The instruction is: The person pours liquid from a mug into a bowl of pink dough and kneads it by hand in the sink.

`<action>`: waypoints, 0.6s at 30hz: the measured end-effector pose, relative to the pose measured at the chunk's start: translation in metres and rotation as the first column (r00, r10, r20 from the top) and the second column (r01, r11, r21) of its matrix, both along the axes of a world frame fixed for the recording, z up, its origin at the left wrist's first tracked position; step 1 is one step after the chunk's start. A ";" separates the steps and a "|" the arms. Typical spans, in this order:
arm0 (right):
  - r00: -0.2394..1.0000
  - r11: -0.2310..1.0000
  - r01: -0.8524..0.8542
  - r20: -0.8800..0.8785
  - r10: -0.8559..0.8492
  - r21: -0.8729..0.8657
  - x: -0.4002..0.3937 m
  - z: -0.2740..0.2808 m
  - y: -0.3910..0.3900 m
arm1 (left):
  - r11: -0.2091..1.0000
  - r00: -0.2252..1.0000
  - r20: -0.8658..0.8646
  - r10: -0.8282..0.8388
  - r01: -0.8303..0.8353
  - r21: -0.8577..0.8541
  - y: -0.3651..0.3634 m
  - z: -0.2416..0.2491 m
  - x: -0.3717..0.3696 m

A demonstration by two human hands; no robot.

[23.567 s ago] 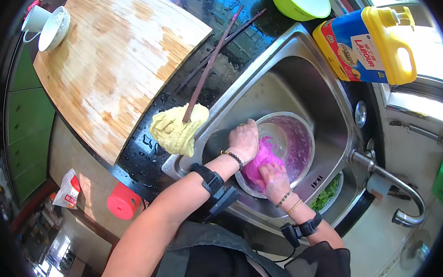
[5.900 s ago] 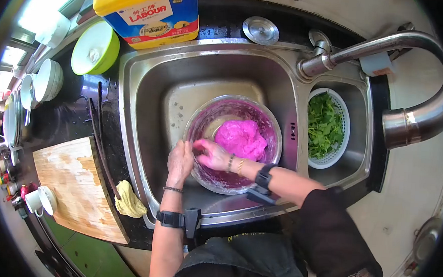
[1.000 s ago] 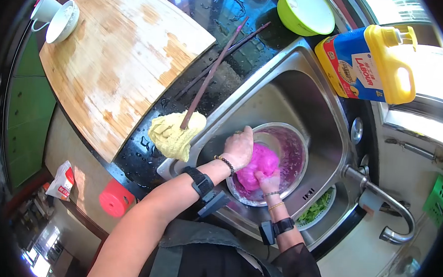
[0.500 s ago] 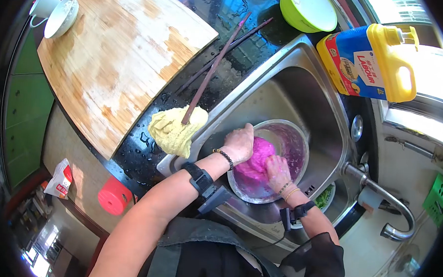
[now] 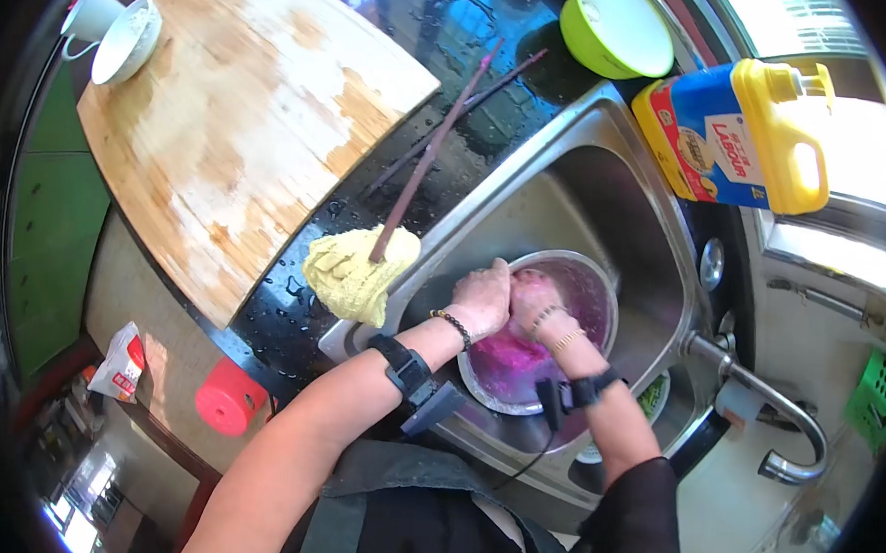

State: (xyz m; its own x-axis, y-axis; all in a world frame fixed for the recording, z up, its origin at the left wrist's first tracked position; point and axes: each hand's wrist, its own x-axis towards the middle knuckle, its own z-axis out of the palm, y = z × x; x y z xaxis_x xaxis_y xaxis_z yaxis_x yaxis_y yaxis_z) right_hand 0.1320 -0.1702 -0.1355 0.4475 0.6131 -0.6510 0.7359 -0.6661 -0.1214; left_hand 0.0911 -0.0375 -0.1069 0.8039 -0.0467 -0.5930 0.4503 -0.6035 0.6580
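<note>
A round metal bowl (image 5: 605,337) sits in the sink, its inner wall smeared pink. Inside it lies a soft magenta mass that looks like dough (image 5: 504,355). My left hand (image 5: 481,297) is closed around the bowl's left rim. Down in the bowl, my right hand (image 5: 534,299) is a closed fist pressed against the dough at its far side, with pink on the skin; its fingertips are hidden. The two hands are almost touching.
The steel sink (image 5: 552,197) has a curved faucet (image 5: 792,410) at right. On the counter lie a yellow cloth (image 5: 355,277), two chopsticks (image 5: 424,165), a large wooden board (image 5: 240,126), a green bowl (image 5: 616,30) and a yellow detergent jug (image 5: 736,137). White cups stand on the board's far left corner.
My right hand has moved up and left, away from the bowl's near right side toward my left hand. The magenta dough now shows lower in the bowl. My left hand stays at the rim.
</note>
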 end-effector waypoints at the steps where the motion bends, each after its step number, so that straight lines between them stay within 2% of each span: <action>1: 1.000 1.000 -0.009 -0.005 0.009 0.013 -0.004 -0.025 0.003 | 1.000 1.000 0.007 0.005 -0.005 0.016 -0.001 -0.002 0.000; 4: 0.998 0.993 0.070 0.015 -0.069 -0.092 -0.022 -0.041 0.007 | 1.000 0.999 0.046 0.009 -0.010 0.024 -0.001 -0.005 -0.005; 6: 0.992 0.964 -0.123 -0.058 0.112 -0.237 -0.022 -0.007 0.015 | 1.000 0.994 0.112 0.016 -0.019 0.021 -0.001 -0.003 0.000; 7: 0.992 0.993 -0.115 0.044 0.115 0.013 -0.035 -0.012 -0.005 | 0.998 0.994 0.111 0.014 -0.020 0.051 -0.002 -0.003 -0.001; 8: 0.993 0.993 -0.115 0.041 0.114 0.014 -0.043 0.000 -0.010 | 0.997 0.994 0.105 0.010 -0.018 0.080 -0.003 -0.002 -0.004; 12: 1.000 0.968 -0.021 -0.014 0.025 0.250 -0.073 0.055 -0.045 | 0.996 0.994 0.112 -0.012 0.002 0.085 -0.001 0.001 -0.002; 13: 1.000 0.969 -0.011 -0.017 0.016 0.249 -0.078 0.065 -0.060 | 0.994 0.993 0.118 -0.027 0.014 0.106 -0.001 0.001 -0.001; 15: 0.990 0.944 0.134 -0.009 -0.138 0.302 -0.083 0.090 -0.091 | 0.994 0.991 0.131 -0.038 0.023 0.110 -0.003 -0.002 -0.002; 16: 0.978 0.888 0.141 0.080 -0.194 0.438 -0.080 0.097 -0.098 | 0.994 0.990 0.133 -0.045 0.032 0.102 -0.004 -0.004 -0.003; 18: 0.931 0.831 0.308 0.033 -0.363 0.464 -0.079 0.108 -0.100 | 0.987 0.988 0.132 -0.081 0.061 0.147 -0.004 -0.005 -0.003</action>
State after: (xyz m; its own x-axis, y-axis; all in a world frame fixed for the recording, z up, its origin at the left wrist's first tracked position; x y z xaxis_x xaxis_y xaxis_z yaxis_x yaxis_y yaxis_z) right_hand 0.0531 -0.2703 -0.0275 0.7330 0.6212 -0.2772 0.5042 -0.7697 -0.3917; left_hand 0.0883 -0.0418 -0.1121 0.8754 -0.0302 -0.4824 0.3145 -0.7224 0.6159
